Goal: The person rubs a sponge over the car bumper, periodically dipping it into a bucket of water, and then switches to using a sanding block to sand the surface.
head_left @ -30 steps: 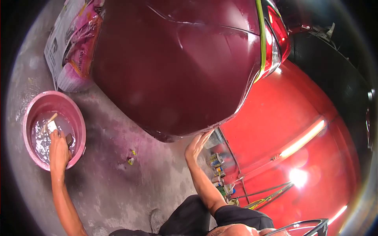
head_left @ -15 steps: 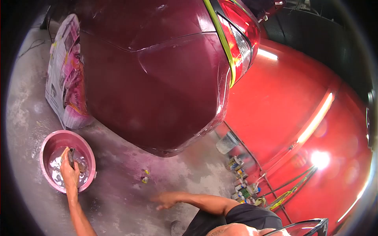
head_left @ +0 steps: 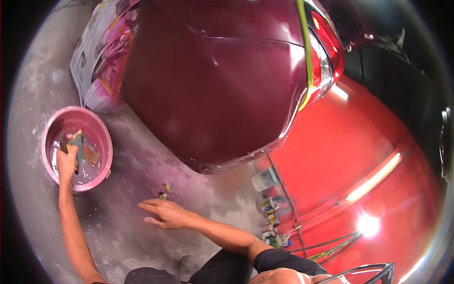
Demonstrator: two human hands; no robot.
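Note:
Inside the pink bucket (head_left: 109, 146), my left hand (head_left: 66, 163) is closed on a grey-green sheet (head_left: 79, 143) that looks like folded sandpaper, with yellowish edges. Cloudy water fills the lower part of the bucket, and a brown rectangular piece (head_left: 91, 155) lies in it beside the hand. My right hand (head_left: 168, 214) hovers over the concrete floor with its fingers apart, holding nothing. Just past its fingertips lie small yellow and dark scraps (head_left: 164, 193).
A dark maroon car body (head_left: 213, 99) stands ahead, with green tape (head_left: 307, 52) beside its tail light (head_left: 327, 47). Printed paper (head_left: 101, 71) hangs off its left side. At right are a red car panel (head_left: 340, 151), a clear container (head_left: 265, 179) and several cans (head_left: 269, 217).
The grey-green sheet shows more clearly now, raised in my left hand within the bucket. My right hand has moved left, towards the bucket. The whole view has shifted.

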